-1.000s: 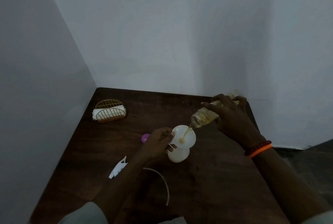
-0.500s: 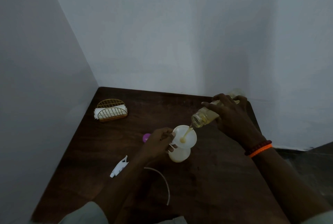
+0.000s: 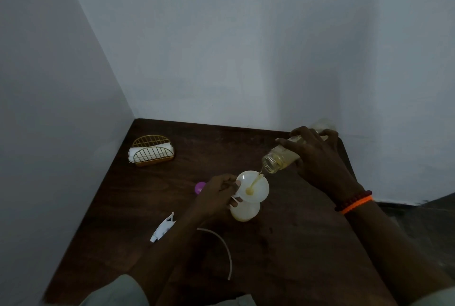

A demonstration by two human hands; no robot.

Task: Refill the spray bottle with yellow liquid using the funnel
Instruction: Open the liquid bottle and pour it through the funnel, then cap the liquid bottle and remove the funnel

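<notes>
Over the preceding second little had changed: the pour continued unbroken, with both hands in the same posture and only a slight shift of the view. This steadiness indicated that the filling step was under way and not yet finished — the level in the spray bottle [image 3: 245, 212] could not be read, though a yellow tint showed near its base.

The spray bottle stood upright on the tabletop [image 3: 295, 244], its long axis vertical and its mouth pointing up. The funnel [image 3: 253, 186] sat in that mouth, bowl upward, with yellow liquid [image 3: 249, 191] pooled at its throat. The left hand [image 3: 216, 197] was closed in a grip around the bottle neck and funnel stem, steadying both.

The right hand [image 3: 320, 158] was clamped around the supply bottle [image 3: 280, 158], whose long axis ran from upper right to lower left, tilted past horizontal — its open mouth pointed down-left, just above the funnel rim. A thin stream fell from the mouth into the bowl.

The spray head [image 3: 163, 228] and its dip tube [image 3: 226, 249] lay on the tabletop near the left forearm, detached.
</notes>
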